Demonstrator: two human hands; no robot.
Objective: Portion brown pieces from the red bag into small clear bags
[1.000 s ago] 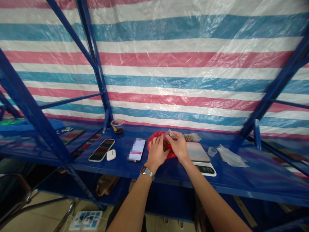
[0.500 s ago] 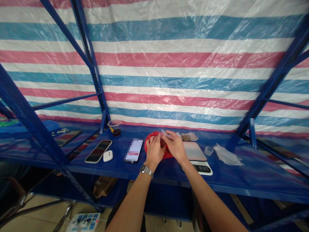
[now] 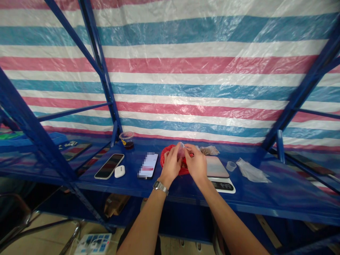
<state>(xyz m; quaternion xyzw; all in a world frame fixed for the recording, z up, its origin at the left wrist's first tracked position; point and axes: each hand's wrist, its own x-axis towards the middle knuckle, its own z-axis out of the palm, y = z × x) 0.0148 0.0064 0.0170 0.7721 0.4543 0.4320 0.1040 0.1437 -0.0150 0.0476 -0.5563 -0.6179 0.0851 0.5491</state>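
Observation:
My left hand [image 3: 171, 165] and my right hand [image 3: 196, 163] meet over a red plastic bag [image 3: 183, 170] on the blue shelf. Between their fingertips they pinch a small clear plastic bag [image 3: 181, 151], and its contents are hidden by my fingers. Just right of my right hand sits a digital kitchen scale [image 3: 217, 173], partly behind my wrist. A packet of small brown pieces [image 3: 209, 150] lies behind that hand.
On the blue steel shelf [image 3: 79, 184] lie several items: two phones, a white earbud case [image 3: 119, 171], a cup of dark liquid [image 3: 126, 140], a small clear cup [image 3: 231, 165], and clear plastic film [image 3: 251, 171]. A striped tarpaulin [image 3: 170, 63] hangs behind; steel uprights stand on both sides.
My hands have drawn closer together and the small clear bag now sits upright between my fingertips. The view has shifted slightly.

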